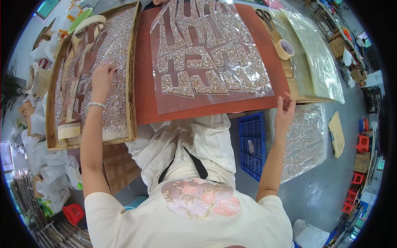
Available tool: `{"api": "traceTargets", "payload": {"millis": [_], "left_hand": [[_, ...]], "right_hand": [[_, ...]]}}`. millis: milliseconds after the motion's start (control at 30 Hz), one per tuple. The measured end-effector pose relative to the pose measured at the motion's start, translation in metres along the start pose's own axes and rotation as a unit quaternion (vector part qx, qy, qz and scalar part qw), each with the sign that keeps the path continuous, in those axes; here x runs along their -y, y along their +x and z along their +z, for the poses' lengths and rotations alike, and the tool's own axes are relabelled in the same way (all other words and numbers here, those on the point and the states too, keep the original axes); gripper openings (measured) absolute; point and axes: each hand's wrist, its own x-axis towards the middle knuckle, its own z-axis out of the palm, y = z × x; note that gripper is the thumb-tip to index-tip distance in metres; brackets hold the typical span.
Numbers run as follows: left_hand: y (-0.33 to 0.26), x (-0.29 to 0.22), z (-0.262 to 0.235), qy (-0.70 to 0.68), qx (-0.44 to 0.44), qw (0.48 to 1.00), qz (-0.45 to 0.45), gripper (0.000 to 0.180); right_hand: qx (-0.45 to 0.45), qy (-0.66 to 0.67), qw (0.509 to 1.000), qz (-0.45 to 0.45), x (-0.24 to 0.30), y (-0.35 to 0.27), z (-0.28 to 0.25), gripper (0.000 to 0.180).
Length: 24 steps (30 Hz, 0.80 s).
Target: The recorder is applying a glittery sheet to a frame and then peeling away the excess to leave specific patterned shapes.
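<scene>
My left hand (104, 75) is over a wooden-framed tray (132, 78) of loose glittering stones (118, 45), its fingertips pinched together. Whatever they hold, if anything, is too small to make out. By the near right corner of a red board (144, 99), my right hand (286, 108) has its fingers loosely bent and apart, with nothing visible in them. On the board lies a clear plastic sheet (165, 106) bearing glittering stone-covered shapes (206, 82), some with cut-out slots. Its near right corner is close to my right hand.
Inside the tray's left side are cut strips and masking tape (68, 131). Scissors (264, 18) and a tape roll (284, 49) lie right of the board, beside stacked clear sheets (316, 53). Below stand a blue crate (251, 144) and another glittering sheet (306, 136). Another person's hand (159, 2) shows at the far edge.
</scene>
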Motion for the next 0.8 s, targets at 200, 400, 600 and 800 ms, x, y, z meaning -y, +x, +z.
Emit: {"api": "traceTargets", "payload": {"millis": [200,400,600,800], "left_hand": [[-0.004,-0.052,-0.008,-0.087,0.006,0.996,-0.035,0.012],[-0.004,-0.177,0.0,-0.377,0.089,0.921,0.048,0.013],[0.001,-0.283,0.045,-0.454,0.149,0.868,0.134,0.012],[-0.001,-0.321,0.066,-0.451,0.109,0.855,0.233,0.009]], "right_hand": [[0.074,-0.008,0.995,-0.069,0.024,-0.02,0.025,0.024],[0.115,0.024,0.985,-0.126,0.03,-0.024,0.043,0.019],[0.101,0.042,0.99,-0.093,0.031,-0.031,0.044,0.019],[0.108,0.05,0.989,-0.093,0.022,-0.029,0.042,0.014]]}}
